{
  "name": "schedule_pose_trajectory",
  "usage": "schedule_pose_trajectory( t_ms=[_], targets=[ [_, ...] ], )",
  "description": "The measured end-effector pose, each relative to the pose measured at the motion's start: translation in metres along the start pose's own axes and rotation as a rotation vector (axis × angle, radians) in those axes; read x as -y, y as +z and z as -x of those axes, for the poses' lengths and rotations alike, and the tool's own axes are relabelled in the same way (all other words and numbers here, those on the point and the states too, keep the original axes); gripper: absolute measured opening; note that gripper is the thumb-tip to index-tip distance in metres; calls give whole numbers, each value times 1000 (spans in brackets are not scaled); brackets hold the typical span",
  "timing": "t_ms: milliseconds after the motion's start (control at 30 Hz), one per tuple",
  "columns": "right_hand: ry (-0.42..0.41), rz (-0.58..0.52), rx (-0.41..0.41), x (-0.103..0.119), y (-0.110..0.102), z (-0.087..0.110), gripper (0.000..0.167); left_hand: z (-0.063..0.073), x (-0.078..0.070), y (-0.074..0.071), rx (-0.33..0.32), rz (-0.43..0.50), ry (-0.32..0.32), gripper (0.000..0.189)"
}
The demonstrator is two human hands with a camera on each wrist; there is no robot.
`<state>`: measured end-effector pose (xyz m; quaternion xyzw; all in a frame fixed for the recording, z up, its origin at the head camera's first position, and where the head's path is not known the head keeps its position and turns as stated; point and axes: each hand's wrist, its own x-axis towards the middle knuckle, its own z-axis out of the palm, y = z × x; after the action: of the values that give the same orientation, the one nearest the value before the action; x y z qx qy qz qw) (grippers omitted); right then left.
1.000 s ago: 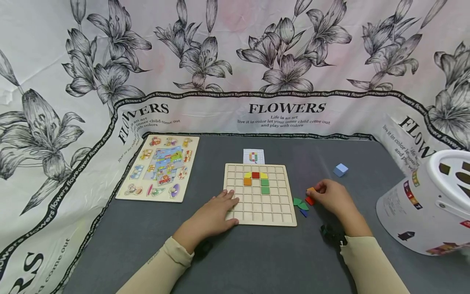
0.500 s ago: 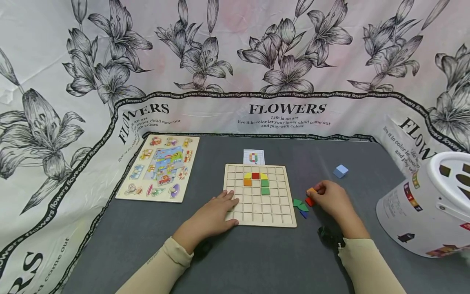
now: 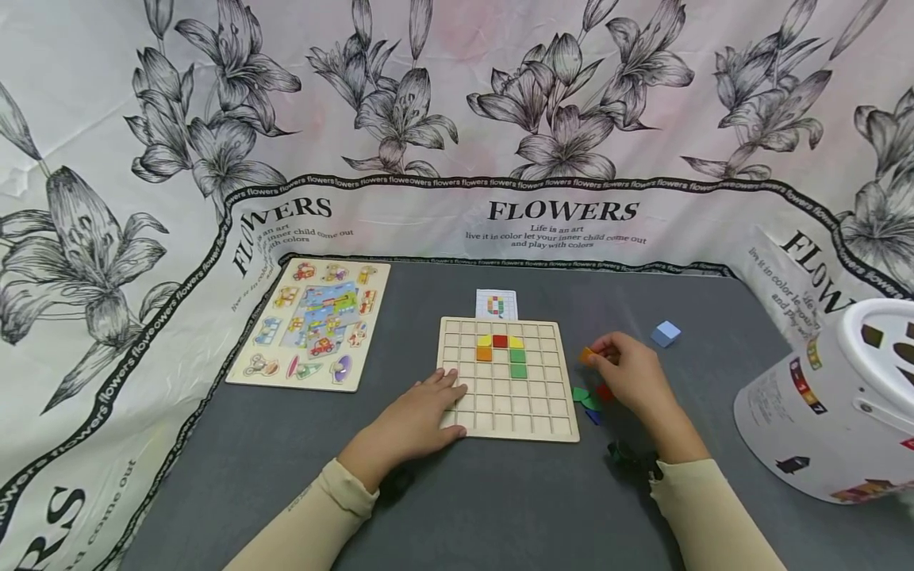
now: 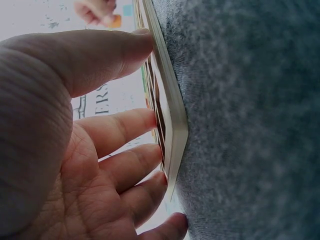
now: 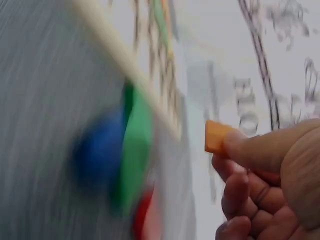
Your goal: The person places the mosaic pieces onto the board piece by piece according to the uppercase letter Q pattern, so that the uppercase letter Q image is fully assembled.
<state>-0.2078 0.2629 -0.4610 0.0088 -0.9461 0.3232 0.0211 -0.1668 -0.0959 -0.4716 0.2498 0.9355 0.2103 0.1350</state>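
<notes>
My left hand [image 3: 414,420] rests with extended fingers on the left edge of a wooden grid board [image 3: 493,406]; in the left wrist view the thumb [image 4: 107,55] lies against its near edge. Thumb and fingers of my right hand [image 3: 631,373] pinch an orange square block [image 5: 216,137], raised to the right of the board. Set in the grid are a red block [image 3: 500,341], two yellow pieces, an orange block [image 3: 484,354] and two green blocks [image 3: 517,371]. Below the right hand lie green leaf-shaped pieces [image 3: 581,394], a red piece [image 3: 604,392] and a blue piece [image 3: 593,416].
A pattern card [image 3: 496,305] touches the board's far edge. A picture puzzle board [image 3: 239,377] lies at the left. Toward the right are a light blue cube [image 3: 666,334] and a large white bucket [image 3: 774,420]. Flower-printed cloth [image 3: 400,214] hangs behind the grey table.
My right hand has lifted the orange block from beside the red piece and moved it left and away from me, toward the board. The left hand stays in place.
</notes>
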Motion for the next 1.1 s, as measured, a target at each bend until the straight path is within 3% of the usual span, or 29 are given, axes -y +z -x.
schedule_pose_trajectory(
  t_ms=[233, 400, 600, 1100],
  targets=[
    [-126, -101, 143, 61, 40, -18, 9, -1, 0, 1, 4, -10, -6, 69],
    [-191, -79, 217, 87, 74, -31, 6, -2, -1, 1, -4, -20, 2, 68],
    [-186, -24, 244, 98, 95, -37, 4, -1, 1, 0, -5, -30, -4, 68],
    [-239, -16, 269, 97, 94, -32, 5, -1, 0, 0, -6, -22, -11, 67]
  ],
)
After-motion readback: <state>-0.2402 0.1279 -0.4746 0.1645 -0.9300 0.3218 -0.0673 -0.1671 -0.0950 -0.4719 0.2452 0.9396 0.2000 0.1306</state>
